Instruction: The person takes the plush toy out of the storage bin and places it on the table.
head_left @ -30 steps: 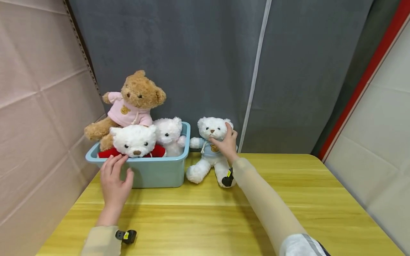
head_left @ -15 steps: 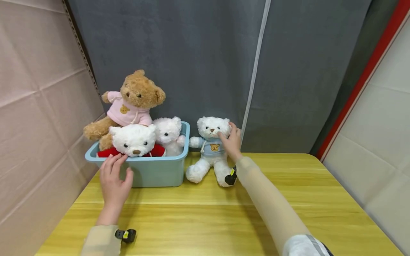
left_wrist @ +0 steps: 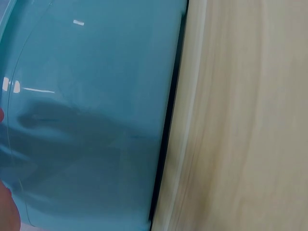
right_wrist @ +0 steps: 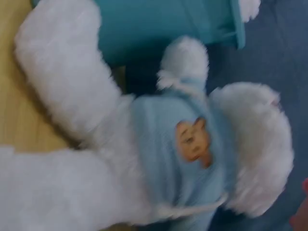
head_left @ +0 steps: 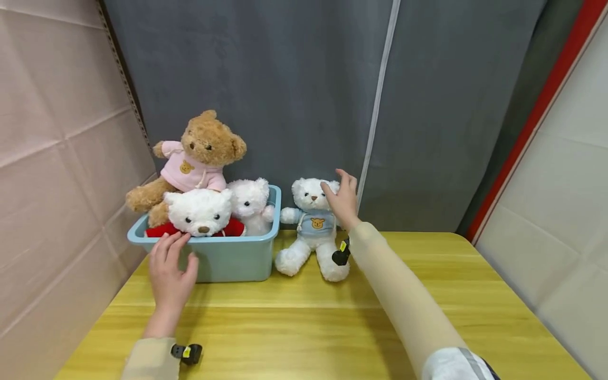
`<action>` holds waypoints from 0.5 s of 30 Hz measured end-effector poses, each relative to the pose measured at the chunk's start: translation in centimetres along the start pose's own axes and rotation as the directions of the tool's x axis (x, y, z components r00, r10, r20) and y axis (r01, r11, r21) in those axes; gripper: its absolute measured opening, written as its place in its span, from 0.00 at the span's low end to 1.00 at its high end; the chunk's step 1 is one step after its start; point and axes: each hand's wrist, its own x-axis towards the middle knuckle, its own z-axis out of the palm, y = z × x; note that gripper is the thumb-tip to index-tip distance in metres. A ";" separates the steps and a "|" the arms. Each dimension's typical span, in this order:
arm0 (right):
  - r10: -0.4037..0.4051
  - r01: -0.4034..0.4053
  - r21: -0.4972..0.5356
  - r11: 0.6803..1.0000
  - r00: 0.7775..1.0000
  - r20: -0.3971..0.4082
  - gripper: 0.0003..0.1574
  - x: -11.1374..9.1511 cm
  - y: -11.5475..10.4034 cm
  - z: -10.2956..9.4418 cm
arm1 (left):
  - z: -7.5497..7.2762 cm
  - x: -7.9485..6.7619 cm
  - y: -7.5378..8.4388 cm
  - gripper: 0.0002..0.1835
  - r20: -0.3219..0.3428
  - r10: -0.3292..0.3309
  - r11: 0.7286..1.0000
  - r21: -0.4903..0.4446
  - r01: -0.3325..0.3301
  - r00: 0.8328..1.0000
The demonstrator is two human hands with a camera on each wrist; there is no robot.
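The blue-shirted bear (head_left: 317,224) sits upright on the bench (head_left: 475,295), just beside the tub (head_left: 233,264). Three other bears occupy the tub: the brown bear (head_left: 211,140), the red-clothed bear (head_left: 199,208) and the white bear (head_left: 249,198).

Right grip (head_left: 344,201): beside the head of the blue-shirted bear, thumb and fingers apart, nothing clamped. Left grip (head_left: 172,274): at the tub's front rim, fingers extended, thumb spread; firm contact cannot be confirmed.

Step in hand, as judged: placing of the blue-shirted bear beside the tub, at either approach or release; the posture alone does not settle which. If release, the next move calls for withdrawing the right grip without tipping the bear. If approach, it calls for closing thumb and fingers around the head.

Visibility limits: the right grip covers one edge of the bear's head. The black wrist device (head_left: 341,253) masks part of one leg. The tub wall hides the lower bodies inside. Both wrist views cut off most of the fingers; the right one is blurred.
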 end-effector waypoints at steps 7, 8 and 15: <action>-0.157 0.158 -0.025 0.987 0.987 0.028 0.48 1.5 -6.2 1.1 | -0.3 0.8 -0.2 0.18 -0.007 -0.010 0.998 0.058 0.010 1.000; -0.176 0.177 -0.026 0.984 0.984 0.034 0.48 1.6 -7.1 1.3 | -0.3 0.9 -0.3 0.18 -0.004 -0.008 0.998 0.064 0.008 1.000; -0.317 0.323 -0.087 0.943 0.946 0.071 0.49 1.5 -12.3 3.6 | -0.5 0.8 -0.4 0.23 -0.008 0.030 0.997 0.071 -0.029 1.000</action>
